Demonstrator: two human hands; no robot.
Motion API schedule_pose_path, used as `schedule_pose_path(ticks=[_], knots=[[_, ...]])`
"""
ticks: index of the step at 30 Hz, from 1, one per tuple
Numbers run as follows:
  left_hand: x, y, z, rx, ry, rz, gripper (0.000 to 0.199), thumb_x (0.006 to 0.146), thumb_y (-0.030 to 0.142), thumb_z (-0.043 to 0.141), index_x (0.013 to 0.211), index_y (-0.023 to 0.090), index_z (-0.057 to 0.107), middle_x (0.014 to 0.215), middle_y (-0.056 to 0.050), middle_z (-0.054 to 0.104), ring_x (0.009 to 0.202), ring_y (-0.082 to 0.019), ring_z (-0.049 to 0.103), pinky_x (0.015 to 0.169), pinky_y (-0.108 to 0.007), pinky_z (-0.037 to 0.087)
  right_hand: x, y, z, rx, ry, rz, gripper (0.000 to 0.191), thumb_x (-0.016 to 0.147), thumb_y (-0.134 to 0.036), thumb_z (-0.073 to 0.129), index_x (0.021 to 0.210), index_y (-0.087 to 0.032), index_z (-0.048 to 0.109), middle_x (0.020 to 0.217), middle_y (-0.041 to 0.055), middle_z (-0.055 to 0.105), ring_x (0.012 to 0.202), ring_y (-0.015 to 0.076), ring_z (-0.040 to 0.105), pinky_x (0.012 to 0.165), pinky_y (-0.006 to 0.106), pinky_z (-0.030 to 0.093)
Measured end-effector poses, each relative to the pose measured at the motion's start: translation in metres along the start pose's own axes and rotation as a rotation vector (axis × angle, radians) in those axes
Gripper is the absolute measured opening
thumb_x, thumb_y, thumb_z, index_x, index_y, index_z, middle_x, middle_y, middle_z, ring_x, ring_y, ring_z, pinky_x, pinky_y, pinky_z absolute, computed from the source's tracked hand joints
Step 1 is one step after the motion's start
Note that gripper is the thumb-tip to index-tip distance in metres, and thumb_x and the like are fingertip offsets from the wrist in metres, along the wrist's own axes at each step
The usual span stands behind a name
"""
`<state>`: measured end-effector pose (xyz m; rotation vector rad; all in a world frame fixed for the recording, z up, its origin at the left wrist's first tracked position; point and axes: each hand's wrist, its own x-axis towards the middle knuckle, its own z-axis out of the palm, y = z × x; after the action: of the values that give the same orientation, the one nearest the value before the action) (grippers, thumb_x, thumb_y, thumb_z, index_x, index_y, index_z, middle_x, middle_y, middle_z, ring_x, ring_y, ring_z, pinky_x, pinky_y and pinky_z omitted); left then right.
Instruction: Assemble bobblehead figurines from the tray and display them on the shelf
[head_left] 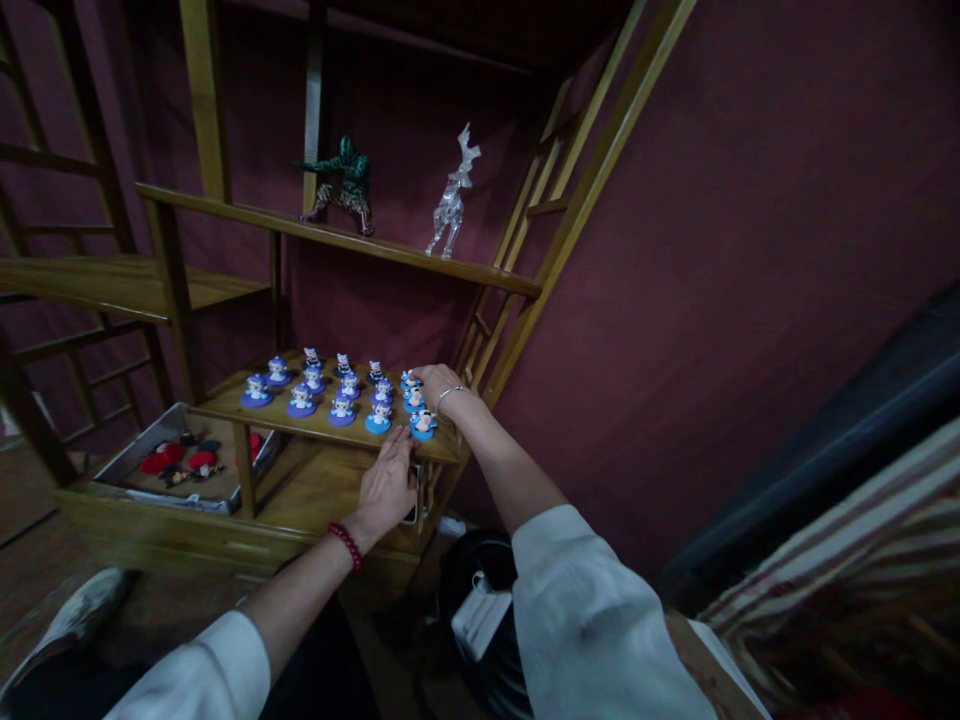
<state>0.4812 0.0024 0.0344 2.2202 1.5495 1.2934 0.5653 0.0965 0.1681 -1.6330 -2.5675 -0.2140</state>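
Several small figurines stand in rows on a low wooden shelf (285,428). Those to the left have purple round bases, like the purple figurine (256,390); darker cat-like figurines (343,364) line the back. Along the right end runs a column with blue bases. My right hand (438,384), wearing a bracelet, reaches over the rearmost of these, its fingers closed around a small blue figurine (409,380) partly hidden by them. My left hand (387,484) lies with fingers stretched out against the shelf's front edge, just below the front blue-based figurine (422,426), holding nothing.
Above, a shelf (405,252) carries a dark green crouching figure (345,185) and a clear deer statuette (451,195). Lower left, an open box (225,503) contains red and black pieces. A black stool (480,560) with a white object on it stands below my right arm.
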Motion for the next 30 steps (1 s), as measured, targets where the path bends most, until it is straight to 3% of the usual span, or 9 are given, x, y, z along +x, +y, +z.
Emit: schedule_pose_path(ticks=[7,14,30], knots=[[0.001,-0.001,-0.003,-0.009,-0.035,0.022,0.050,0.065,-0.004,0.039,0.112,0.012,0.048,0.133,-0.011,0.040,0.129,-0.016,0.025,0.105,-0.036,0.031,0.026,0.009,0.018,0.022,-0.101,0.024,0.043,0.067,-0.010,0.057,0.107,-0.024,0.061,0.109,0.0029,0.063,0.100,0.0161,0.057,0.077,0.017,0.041],[0.000,-0.002,-0.003,-0.040,-0.039,0.012,0.052,0.065,-0.004,0.040,0.114,0.013,0.047,0.135,-0.010,0.038,0.130,-0.017,0.023,0.103,-0.037,0.033,0.038,0.021,0.033,0.068,-0.111,0.051,0.040,0.064,-0.015,0.062,0.102,-0.028,0.064,0.107,-0.0001,0.064,0.098,0.0160,0.058,0.076,0.017,0.042],[0.001,-0.003,-0.004,-0.028,-0.063,0.016,0.051,0.067,-0.002,0.041,0.115,0.015,0.046,0.136,-0.009,0.036,0.130,-0.017,0.022,0.102,-0.037,0.033,0.043,0.021,0.037,0.044,-0.134,0.002,0.038,0.062,-0.017,0.064,0.099,-0.025,0.066,0.104,0.0034,0.064,0.093,0.0173,0.060,0.073,0.018,0.042]])
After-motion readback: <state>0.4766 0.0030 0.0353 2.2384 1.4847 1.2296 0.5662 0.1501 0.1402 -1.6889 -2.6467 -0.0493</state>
